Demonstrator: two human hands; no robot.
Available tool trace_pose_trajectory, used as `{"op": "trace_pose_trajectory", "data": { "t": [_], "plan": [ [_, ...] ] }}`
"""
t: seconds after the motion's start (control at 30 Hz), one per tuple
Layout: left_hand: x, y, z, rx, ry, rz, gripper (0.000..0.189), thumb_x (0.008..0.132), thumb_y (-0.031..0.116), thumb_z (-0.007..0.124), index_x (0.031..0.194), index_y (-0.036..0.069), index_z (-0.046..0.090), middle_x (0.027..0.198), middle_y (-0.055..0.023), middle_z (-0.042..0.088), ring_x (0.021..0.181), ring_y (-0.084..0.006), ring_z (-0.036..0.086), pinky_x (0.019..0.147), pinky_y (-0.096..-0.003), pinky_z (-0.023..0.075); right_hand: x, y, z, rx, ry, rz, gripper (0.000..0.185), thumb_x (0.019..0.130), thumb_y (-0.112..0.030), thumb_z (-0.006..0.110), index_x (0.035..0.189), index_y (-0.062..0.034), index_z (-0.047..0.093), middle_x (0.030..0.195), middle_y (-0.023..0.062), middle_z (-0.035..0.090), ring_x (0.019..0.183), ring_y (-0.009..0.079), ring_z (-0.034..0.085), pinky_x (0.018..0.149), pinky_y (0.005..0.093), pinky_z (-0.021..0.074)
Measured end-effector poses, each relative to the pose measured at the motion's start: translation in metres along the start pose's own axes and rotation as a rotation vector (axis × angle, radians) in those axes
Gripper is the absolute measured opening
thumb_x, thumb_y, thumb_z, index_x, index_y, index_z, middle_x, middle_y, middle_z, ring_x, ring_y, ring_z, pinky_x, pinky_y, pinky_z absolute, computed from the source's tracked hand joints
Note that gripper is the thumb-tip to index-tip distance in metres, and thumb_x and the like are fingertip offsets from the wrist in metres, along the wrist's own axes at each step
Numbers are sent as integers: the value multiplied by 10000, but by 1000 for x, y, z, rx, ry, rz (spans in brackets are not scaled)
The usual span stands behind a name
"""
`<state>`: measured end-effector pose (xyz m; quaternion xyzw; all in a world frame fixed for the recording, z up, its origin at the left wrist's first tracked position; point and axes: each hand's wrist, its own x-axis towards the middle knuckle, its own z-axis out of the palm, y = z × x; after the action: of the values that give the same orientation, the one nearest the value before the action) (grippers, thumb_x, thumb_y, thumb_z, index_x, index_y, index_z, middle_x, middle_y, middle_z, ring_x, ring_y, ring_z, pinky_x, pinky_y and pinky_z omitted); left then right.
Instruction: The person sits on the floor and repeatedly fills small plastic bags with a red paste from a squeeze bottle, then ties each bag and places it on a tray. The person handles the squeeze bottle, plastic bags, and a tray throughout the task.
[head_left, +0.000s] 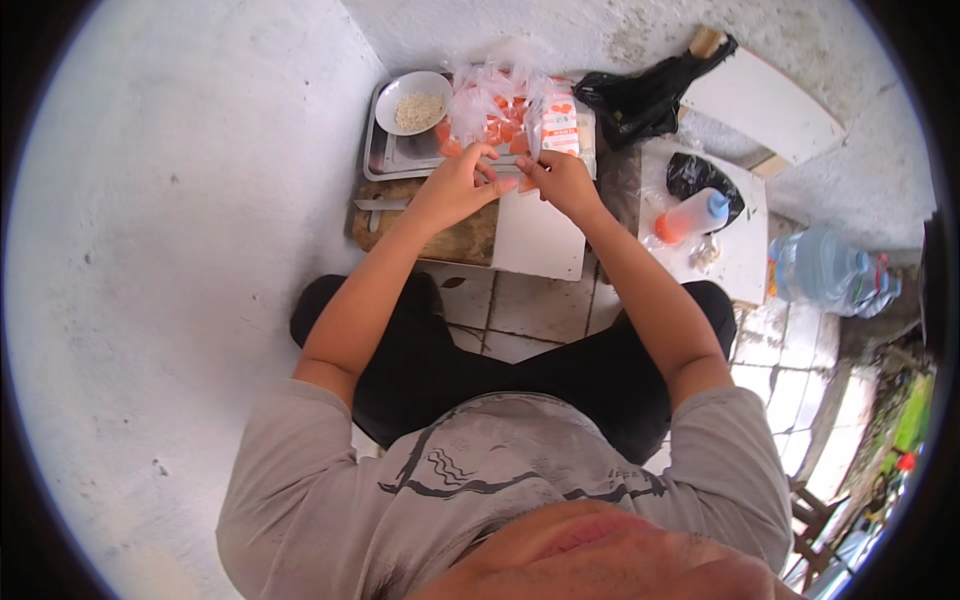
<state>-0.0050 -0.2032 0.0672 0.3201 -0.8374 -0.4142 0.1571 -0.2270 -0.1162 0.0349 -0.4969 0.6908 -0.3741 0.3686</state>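
My right hand (561, 180) pinches the neck of a small clear plastic bag (527, 183) with orange-red sauce in it. Beside it is my left hand (466, 187), fingers apart and slightly curled, its thumb close to the bag. Just beyond both hands lies a heap of knotted plastic bags of orange-red sauce (495, 133) on a metal tray (386, 166). A white bowl (385, 112) with pale chopped bits sits at the tray's left end. A printed orange-and-white packet (559, 133) lies to the right of the heap.
A wooden board (465, 238) and a knife (379, 204) lie near my left forearm on the low white table (540, 240). Right, a squeeze bottle (694, 215) and a black plastic bag (694, 171) rest on another white surface (675, 270). Large water bottles (817, 262) stand farther right.
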Motion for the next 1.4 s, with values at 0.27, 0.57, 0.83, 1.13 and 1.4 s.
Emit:
{"op": "trace_pose_trajectory", "data": {
  "t": [0.27,0.57,0.83,1.13,1.4],
  "plan": [
    [34,-35,25,-282,31,-9,371,1102,292,700,1355,24,658,945,-76,769,862,-159,740,805,-342,577,30,10,15,455,-62,44,456,1043,-387,778,1110,60,716,866,107,747,733,176,743,614,302,566],
    [50,-57,29,-503,266,-290,570,1039,278,745,1482,-47,591,1187,-144,788,830,-158,777,732,-303,593,52,-4,23,461,37,-9,379,1091,-150,672,1393,76,638,1099,123,789,868,179,775,678,291,588],
    [33,-31,38,-489,59,-218,442,1017,333,710,1332,23,690,1206,-90,771,939,-162,770,789,-338,573,32,-10,-41,26,224,-166,251,1009,-124,754,1238,-30,795,1086,75,816,813,139,747,674,272,551],
    [18,-28,68,-51,-32,9,306,1022,254,676,1248,66,762,1177,-160,782,1054,-309,763,935,-427,573,-40,41,-35,-966,18,-502,318,861,-178,848,1179,-180,840,1621,131,521,1429,410,467,1142,516,495],
    [45,-56,59,453,59,350,293,1042,225,647,1294,142,771,1513,-43,666,1335,-272,623,1126,-530,474,-25,53,-22,-1103,188,-444,402,955,-238,786,1335,-110,755,1636,108,511,1357,366,552,1024,523,563]
  ]
}}
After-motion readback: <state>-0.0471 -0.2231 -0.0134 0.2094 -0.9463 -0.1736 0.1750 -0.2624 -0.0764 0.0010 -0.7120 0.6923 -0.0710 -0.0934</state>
